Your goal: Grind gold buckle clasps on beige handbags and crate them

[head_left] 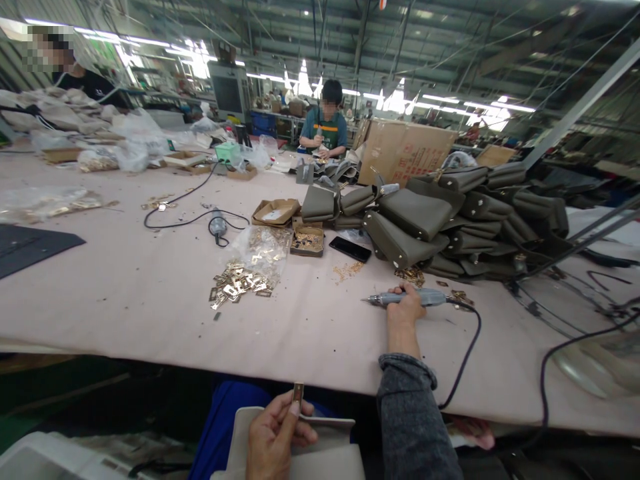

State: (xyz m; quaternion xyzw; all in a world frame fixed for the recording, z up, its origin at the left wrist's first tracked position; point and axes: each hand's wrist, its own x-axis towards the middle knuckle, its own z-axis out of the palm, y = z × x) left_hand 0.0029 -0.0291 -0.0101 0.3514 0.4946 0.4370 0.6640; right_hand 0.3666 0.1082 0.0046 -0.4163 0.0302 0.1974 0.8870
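Observation:
Over my lap, my left hand (pixel 274 437) is closed, pinching a small gold metal plate (pixel 299 392) between thumb and fingers. Below that hand lies a light beige bag (pixel 333 463), its edge close to the fingers. On the tabletop my right hand (pixel 406 308) is wrapped around a grey electric screwdriver (pixel 434 297), whose thin tip points left and whose black cord runs off to the right. Beyond the right hand are loose gold fittings (pixel 411 275). A heap of gold metal plates (pixel 239 285) spreads across the table, partly in a clear plastic bag (pixel 267 250).
Dark grey-green bags (pixel 415 213) are piled at the right behind my right hand. A black phone (pixel 350 249) lies by a small box of screws (pixel 307 240). Another screwdriver (pixel 218 225) rests left of centre. A large carton (pixel 405 150) stands farther back; a co-worker (pixel 325 127) sits across.

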